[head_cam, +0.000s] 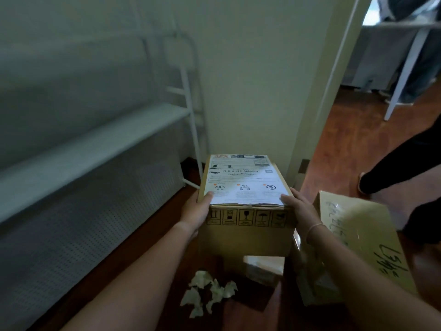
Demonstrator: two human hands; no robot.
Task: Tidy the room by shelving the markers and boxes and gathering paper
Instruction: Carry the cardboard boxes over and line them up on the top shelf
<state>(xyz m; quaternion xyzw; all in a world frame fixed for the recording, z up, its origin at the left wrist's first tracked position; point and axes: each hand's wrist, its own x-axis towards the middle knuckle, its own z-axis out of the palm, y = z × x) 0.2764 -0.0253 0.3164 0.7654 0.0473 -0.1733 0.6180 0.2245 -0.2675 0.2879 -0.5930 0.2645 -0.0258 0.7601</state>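
Observation:
A brown cardboard box (245, 230) with a white shipping label on top is held above the floor in the middle of the view. My left hand (196, 211) grips its left side with the thumb on the top edge. My right hand (297, 206) grips its right side the same way. Crumpled pieces of paper (210, 292) lie on the wooden floor below the box. A second cardboard box (362, 237) with handwriting on its flap stands to the right, close to my right forearm. A white metal shelf rack (95, 137) stands along the left wall.
A small white-topped object (262, 266) sits on the floor under the held box. Another person's dark-clothed leg and foot (386, 170) stand at the right. A doorway at the upper right opens to a room with a white table leg (403, 75).

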